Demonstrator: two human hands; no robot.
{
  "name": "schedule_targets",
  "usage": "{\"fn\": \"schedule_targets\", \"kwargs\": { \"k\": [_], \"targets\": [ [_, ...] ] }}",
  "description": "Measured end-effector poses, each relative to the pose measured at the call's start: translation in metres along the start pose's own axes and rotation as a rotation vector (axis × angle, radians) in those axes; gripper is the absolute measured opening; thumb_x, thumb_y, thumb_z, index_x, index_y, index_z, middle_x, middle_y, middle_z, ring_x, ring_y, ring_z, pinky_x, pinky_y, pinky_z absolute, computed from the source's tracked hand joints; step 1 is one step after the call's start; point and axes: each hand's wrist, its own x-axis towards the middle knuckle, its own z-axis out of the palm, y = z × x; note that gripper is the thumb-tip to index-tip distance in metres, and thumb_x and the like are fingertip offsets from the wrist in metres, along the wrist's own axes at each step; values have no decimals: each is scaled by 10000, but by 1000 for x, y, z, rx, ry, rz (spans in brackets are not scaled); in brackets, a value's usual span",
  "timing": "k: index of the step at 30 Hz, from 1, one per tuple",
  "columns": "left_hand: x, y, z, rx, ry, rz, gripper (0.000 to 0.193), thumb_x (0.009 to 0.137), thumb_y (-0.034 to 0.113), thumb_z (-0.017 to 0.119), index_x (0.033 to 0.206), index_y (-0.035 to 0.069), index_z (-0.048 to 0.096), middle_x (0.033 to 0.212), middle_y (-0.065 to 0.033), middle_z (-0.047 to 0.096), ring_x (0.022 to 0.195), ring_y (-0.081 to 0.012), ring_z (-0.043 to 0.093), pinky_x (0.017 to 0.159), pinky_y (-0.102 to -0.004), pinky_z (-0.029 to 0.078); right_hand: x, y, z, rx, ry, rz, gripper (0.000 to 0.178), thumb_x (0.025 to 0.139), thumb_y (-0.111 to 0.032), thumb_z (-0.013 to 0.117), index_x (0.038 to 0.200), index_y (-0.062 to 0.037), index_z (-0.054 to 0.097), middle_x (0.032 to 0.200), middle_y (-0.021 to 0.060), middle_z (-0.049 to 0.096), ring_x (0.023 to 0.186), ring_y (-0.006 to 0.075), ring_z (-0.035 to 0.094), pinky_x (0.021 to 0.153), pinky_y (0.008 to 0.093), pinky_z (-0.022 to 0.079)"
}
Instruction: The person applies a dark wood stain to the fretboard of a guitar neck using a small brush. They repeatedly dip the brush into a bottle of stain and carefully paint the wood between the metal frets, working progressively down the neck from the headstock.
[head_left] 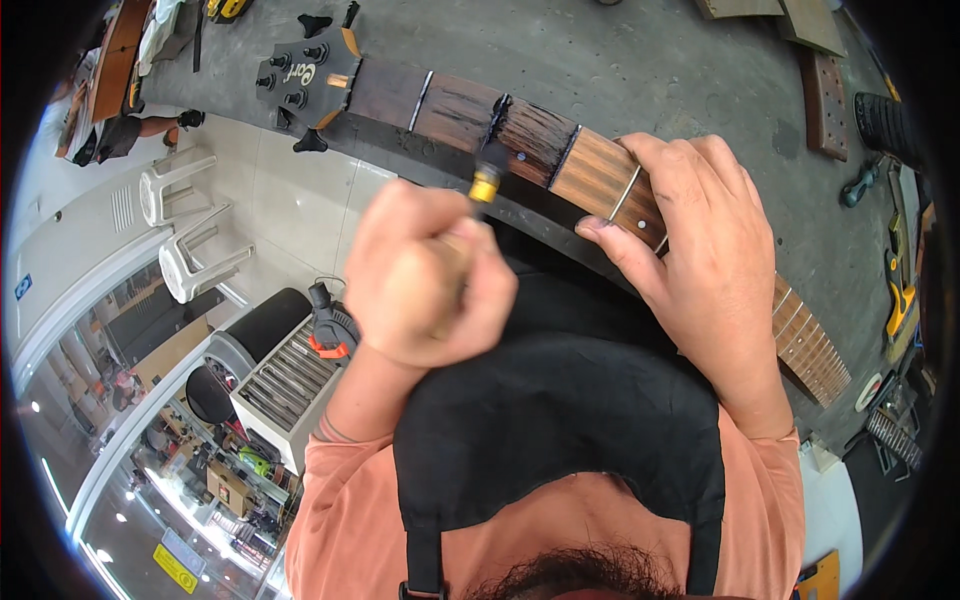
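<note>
One left hand (430, 275), fisted tightly around a brush (484, 188), seemingly coats the dark left stretch of the guitar neck (455, 112) along the near side of the bench (600, 60); half-curled right hand (705, 220) clasps paler wood, likely needing brushing next.

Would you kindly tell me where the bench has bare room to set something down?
Bare grey bench lies beyond the guitar neck, between the headstock and the brown wooden block; the right-hand side is crowded with tools.
</note>
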Motion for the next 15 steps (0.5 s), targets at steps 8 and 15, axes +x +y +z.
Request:
{"fn": "schedule_targets", "kwargs": {
  "k": [8, 15],
  "targets": [
    [-3, 3, -4, -3, -96, 27, 277, 837, -165, 746, 943, 2, 553, 895, -203, 708, 659, -244, 574, 612, -370, 475, 0, -1, 0, -7, -8, 13, 653, 818, -308, 957, 1352, -44, 689, 1101, 104, 720, 1026, 351, 668, 899, 466, 553],
    [-1, 1, 2, -69, 6, 8, 289, 746, -172, 754, 847, 15, 558, 836, -177, 688, 600, -283, 580, 530, -374, 453, 0, -1, -1, -8, -6, 12, 641, 824, -309, 954, 1345, -44, 693, 1105, 103, 724, 1028, 351, 671, 902, 464, 556]
  ]
}}
